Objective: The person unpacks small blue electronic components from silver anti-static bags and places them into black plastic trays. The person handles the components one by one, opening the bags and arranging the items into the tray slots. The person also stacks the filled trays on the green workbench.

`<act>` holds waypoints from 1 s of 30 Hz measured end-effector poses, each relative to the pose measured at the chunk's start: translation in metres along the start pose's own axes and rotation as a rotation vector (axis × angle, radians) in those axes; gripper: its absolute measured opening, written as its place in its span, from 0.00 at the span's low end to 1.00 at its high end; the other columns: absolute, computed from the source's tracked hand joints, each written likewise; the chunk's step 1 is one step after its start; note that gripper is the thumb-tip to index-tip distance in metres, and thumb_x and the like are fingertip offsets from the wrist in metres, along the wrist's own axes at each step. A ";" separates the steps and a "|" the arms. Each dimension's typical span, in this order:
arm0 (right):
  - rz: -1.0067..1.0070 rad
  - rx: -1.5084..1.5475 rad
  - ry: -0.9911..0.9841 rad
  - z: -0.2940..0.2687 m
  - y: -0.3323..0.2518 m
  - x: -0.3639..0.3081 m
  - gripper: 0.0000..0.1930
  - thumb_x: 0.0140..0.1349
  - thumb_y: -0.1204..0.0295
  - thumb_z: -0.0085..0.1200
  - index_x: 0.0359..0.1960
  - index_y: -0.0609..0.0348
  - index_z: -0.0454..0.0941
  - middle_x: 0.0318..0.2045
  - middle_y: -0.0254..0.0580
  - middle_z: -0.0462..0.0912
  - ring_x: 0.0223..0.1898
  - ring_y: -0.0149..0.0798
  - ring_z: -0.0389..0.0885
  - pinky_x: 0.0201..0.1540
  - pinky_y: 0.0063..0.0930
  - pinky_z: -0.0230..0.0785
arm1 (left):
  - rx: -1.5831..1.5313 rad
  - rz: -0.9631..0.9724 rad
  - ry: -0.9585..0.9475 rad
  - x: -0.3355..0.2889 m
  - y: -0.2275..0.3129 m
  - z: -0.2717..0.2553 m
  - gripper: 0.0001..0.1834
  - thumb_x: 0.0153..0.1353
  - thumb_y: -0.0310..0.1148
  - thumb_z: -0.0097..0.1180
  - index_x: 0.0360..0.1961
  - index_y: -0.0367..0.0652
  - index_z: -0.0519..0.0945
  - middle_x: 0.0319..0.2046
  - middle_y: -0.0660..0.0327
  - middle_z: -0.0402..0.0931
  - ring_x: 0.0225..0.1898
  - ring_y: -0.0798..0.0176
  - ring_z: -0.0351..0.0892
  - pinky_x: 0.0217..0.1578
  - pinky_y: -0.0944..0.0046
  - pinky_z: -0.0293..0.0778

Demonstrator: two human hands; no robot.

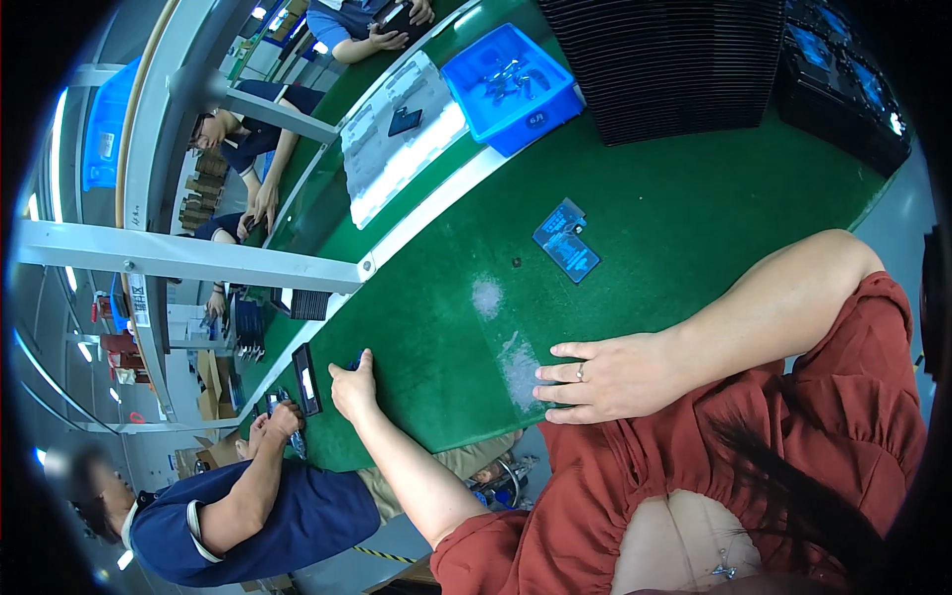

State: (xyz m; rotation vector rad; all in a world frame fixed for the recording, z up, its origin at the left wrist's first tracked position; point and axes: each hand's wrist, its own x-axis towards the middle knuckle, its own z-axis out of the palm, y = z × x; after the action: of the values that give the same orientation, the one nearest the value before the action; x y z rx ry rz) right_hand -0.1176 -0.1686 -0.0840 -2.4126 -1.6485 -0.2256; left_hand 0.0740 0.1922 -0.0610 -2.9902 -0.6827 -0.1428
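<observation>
My left hand [354, 389] reaches out to the left over the green table. Its thumb and fingers close around a small dark-blue thing [354, 364], mostly hidden by the hand. Just left of it stands a dark rectangular tray or frame [306, 379]. Palm down near the table's front edge lies my right hand [607, 380], fingers stretched out beside a whitish worn patch [519, 372], holding nothing. Farther off, a flat dark piece with blue sheen and a notched corner [568, 241], like a battery or small panel, rests on the table.
A blue bin [511, 89] with small clear parts stands at the back, beside a tall stack of black trays [674, 64]. More black trays [843, 84] are at the far right. A white metal frame [198, 260] borders the left. A co-worker in navy [263, 511] handles something nearby.
</observation>
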 end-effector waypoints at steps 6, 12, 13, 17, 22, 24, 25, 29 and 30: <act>-0.014 -0.041 0.042 0.011 0.001 0.000 0.22 0.63 0.67 0.42 0.59 0.57 0.67 0.61 0.51 0.66 0.64 0.48 0.63 0.64 0.47 0.54 | -0.404 0.336 0.074 -0.032 0.021 -0.008 0.48 0.42 0.46 0.68 0.63 0.39 0.61 0.45 0.46 0.77 0.48 0.49 0.78 0.50 0.57 0.70; 0.009 -0.044 0.029 0.007 0.000 -0.005 0.22 0.62 0.67 0.42 0.58 0.58 0.68 0.60 0.51 0.66 0.63 0.48 0.64 0.64 0.48 0.54 | -0.712 1.207 0.032 -0.143 0.150 -0.061 0.51 0.35 0.37 0.68 0.64 0.37 0.59 0.48 0.47 0.71 0.49 0.47 0.69 0.52 0.53 0.66; -0.002 -0.039 0.031 0.007 0.000 -0.005 0.22 0.62 0.67 0.42 0.58 0.58 0.68 0.60 0.51 0.67 0.63 0.48 0.64 0.64 0.48 0.54 | -0.674 1.324 0.030 -0.153 0.164 -0.063 0.51 0.35 0.37 0.67 0.64 0.36 0.58 0.47 0.46 0.70 0.48 0.45 0.69 0.52 0.52 0.66; -0.021 -0.002 0.070 0.008 -0.001 -0.002 0.22 0.62 0.66 0.42 0.57 0.58 0.68 0.60 0.51 0.67 0.63 0.49 0.65 0.64 0.48 0.54 | -0.528 1.414 -0.111 -0.170 0.197 -0.055 0.52 0.38 0.36 0.67 0.65 0.36 0.55 0.49 0.45 0.69 0.53 0.44 0.67 0.56 0.53 0.65; -0.026 0.045 0.154 0.011 0.000 -0.005 0.19 0.62 0.67 0.42 0.54 0.61 0.70 0.55 0.52 0.71 0.60 0.50 0.68 0.62 0.48 0.57 | -0.525 1.398 -0.113 -0.172 0.201 -0.041 0.59 0.37 0.46 0.72 0.67 0.36 0.52 0.54 0.43 0.68 0.57 0.44 0.66 0.57 0.52 0.63; -0.043 0.094 0.150 0.009 0.001 -0.006 0.19 0.62 0.68 0.42 0.52 0.62 0.71 0.52 0.53 0.73 0.58 0.51 0.69 0.62 0.49 0.57 | -0.573 1.405 -0.062 -0.164 0.198 -0.040 0.57 0.40 0.49 0.71 0.66 0.33 0.53 0.55 0.43 0.67 0.58 0.45 0.65 0.58 0.53 0.63; -0.056 0.117 0.145 0.008 0.002 -0.006 0.18 0.62 0.68 0.42 0.52 0.63 0.71 0.50 0.53 0.74 0.58 0.51 0.70 0.62 0.49 0.57 | -0.608 1.417 -0.119 -0.158 0.197 -0.038 0.55 0.41 0.49 0.70 0.65 0.32 0.54 0.54 0.42 0.67 0.58 0.45 0.65 0.58 0.53 0.63; 0.002 0.327 0.089 0.000 0.011 0.001 0.18 0.62 0.70 0.42 0.51 0.66 0.71 0.50 0.55 0.74 0.54 0.51 0.72 0.63 0.46 0.59 | -0.704 1.399 -0.187 -0.134 0.190 -0.020 0.44 0.49 0.49 0.64 0.61 0.34 0.63 0.50 0.47 0.73 0.53 0.48 0.71 0.55 0.54 0.65; -0.002 0.310 0.126 0.001 0.012 0.003 0.17 0.62 0.70 0.43 0.48 0.66 0.73 0.49 0.55 0.74 0.54 0.50 0.73 0.63 0.44 0.59 | -0.736 1.362 -0.188 -0.132 0.191 -0.018 0.41 0.50 0.47 0.64 0.60 0.35 0.64 0.49 0.47 0.74 0.52 0.49 0.72 0.54 0.55 0.66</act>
State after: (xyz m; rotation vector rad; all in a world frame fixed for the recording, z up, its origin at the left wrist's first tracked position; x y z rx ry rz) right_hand -0.1049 -0.1701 -0.0849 -2.1226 -1.5067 -0.1100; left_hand 0.0372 -0.0376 -0.0667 -3.2844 1.7582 -0.0095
